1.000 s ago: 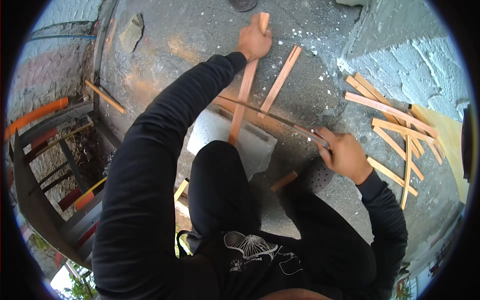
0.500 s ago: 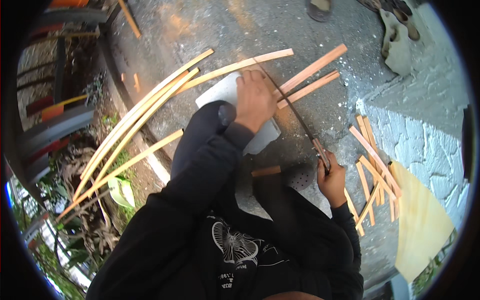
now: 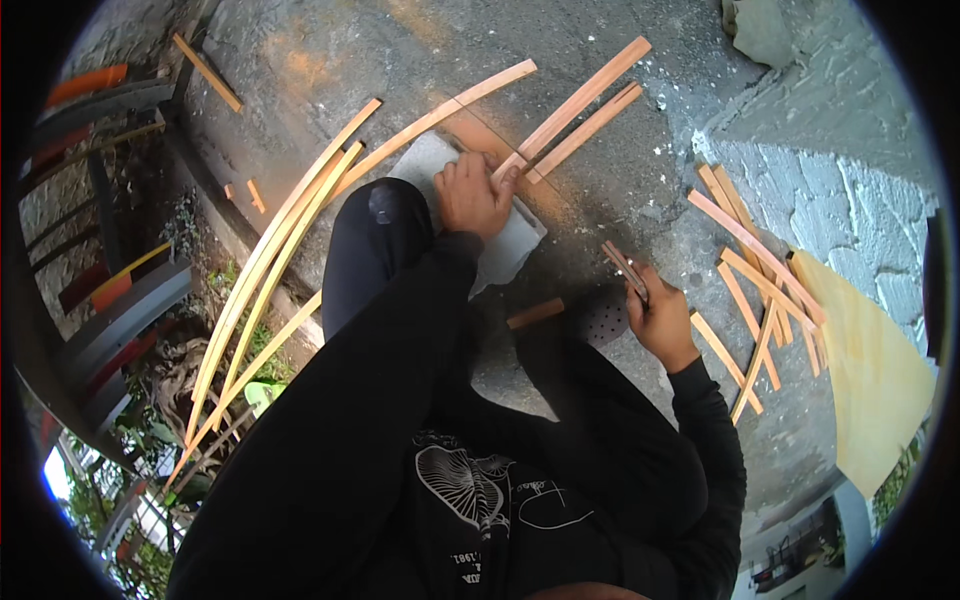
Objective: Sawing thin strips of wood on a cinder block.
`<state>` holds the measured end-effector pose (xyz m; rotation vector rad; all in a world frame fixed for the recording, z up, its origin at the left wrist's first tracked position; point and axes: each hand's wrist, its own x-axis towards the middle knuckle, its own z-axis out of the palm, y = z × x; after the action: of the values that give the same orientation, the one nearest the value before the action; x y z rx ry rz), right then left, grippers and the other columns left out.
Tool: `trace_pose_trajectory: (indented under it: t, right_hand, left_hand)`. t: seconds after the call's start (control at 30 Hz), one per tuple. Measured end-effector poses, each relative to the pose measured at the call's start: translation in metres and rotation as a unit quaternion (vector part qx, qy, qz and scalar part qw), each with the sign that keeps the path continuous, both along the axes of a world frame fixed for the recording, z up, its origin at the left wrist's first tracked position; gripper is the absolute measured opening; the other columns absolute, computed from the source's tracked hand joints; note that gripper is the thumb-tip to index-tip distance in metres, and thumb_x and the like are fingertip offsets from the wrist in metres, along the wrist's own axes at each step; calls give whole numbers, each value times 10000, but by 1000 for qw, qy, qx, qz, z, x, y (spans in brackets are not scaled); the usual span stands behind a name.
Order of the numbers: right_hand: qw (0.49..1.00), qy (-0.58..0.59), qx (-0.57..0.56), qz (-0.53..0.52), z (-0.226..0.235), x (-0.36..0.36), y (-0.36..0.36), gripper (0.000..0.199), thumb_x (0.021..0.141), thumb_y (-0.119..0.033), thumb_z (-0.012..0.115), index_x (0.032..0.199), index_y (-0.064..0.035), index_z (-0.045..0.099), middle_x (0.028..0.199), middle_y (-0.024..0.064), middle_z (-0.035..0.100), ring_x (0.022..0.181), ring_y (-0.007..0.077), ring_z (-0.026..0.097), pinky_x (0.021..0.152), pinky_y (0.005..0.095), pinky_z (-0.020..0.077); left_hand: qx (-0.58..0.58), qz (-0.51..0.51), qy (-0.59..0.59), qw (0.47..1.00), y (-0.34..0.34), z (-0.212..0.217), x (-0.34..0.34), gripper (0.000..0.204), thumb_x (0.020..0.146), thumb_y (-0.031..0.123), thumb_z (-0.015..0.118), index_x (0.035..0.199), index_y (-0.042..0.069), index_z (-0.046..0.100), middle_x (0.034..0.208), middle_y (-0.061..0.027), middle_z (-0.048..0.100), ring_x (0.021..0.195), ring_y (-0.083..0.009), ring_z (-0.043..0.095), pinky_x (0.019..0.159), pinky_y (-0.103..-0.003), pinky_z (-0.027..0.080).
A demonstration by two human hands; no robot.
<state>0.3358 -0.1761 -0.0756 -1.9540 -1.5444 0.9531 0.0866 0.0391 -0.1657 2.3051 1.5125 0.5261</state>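
My left hand [image 3: 474, 197] presses down on a grey block [image 3: 505, 252]. Its thumb and fingers are closed around the near end of a reddish wooden strip [image 3: 590, 95], which slants up to the right. A second, shorter strip [image 3: 592, 128] lies alongside it. In my right hand [image 3: 662, 315] is the handle of a saw [image 3: 622, 268], gripped in closed fingers. The saw's thin blade is hard to make out, showing only as a faint dark line crossing the strips. A long curved strip [image 3: 440, 112] runs behind the left hand, touching the block's far side.
More long strips [image 3: 275, 250] lie to the left, by a dark curb. Several short pieces [image 3: 755, 290] are piled at right beside a pale board [image 3: 860, 370] and a light blue wall [image 3: 800, 210]. One offcut [image 3: 536, 313] lies between my legs. Orange sawdust dusts the concrete.
My left hand has shifted, and its thumb now lies by the strip's near end. The saw blade, plainly visible before, now shows only faintly. The whole view has moved somewhat.
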Motion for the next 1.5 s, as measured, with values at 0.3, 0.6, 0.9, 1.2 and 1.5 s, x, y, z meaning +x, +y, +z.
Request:
trace_pose_trajectory:
  t: [0.3,0.6,0.9,1.2,1.5]
  right_hand:
    - [997,-22,-74,-3,30,-19,8,418,941,-119,672,1352,-81,603,885,207,730,773,432,717,684,502,585]
    - [999,-27,-38,12,1,-23,15,485,908,-105,692,1382,-98,591,951,213,735,798,424,725,715,495,597]
    - [999,-31,-38,0,-19,-47,73,380,944,-125,675,1321,-109,629,878,231,722,741,440,707,666,512,578]
    - [997,-54,-46,22,40,22,-12,409,916,-42,672,1324,-74,649,980,201,758,791,389,751,712,437,610]
    - [999,36,17,34,-32,-28,81,440,956,-141,673,1386,-95,591,789,215,688,737,453,689,683,516,573]
  left_hand:
    - [-59,-113,16,992,-5,-5,-12,330,984,348,658,995,36,551,968,-173,568,933,-412,539,850,-513,378]
    - [-52,-89,37,994,5,-8,-14,284,959,304,687,982,49,564,993,-162,580,947,-405,545,860,-523,389]
    - [-43,-40,36,998,-2,-14,-12,317,946,336,684,985,57,538,988,-161,568,938,-405,537,860,-527,377]
    - [-30,-77,27,996,3,-10,-11,324,960,359,673,984,65,540,975,-145,560,951,-404,541,875,-524,374]
    - [-30,-38,48,998,-8,-17,-12,324,976,385,651,957,74,561,961,-139,573,930,-398,552,875,-531,378]
